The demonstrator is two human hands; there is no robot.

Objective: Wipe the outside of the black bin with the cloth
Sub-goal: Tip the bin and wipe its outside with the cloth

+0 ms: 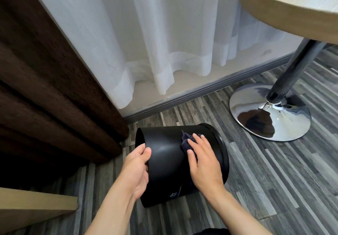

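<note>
The black bin [164, 161] lies tipped on its side on the striped grey floor, one end turned left and the other right. My left hand [136, 170] grips the bin's left edge, thumb on the outer wall. My right hand [203, 163] lies flat on the bin's upper side, pressing a dark blue cloth [186, 141] against the outer wall. Most of the cloth is hidden under my fingers; only a crumpled part shows beyond the fingertips.
A round wooden table [292, 5] stands at the right on a dark pole with a chrome disc base [268, 113], close to the bin. Brown curtain [45, 88] hangs at the left, white sheer curtain [155, 42] behind. A wooden board edge [36, 205] juts in bottom left.
</note>
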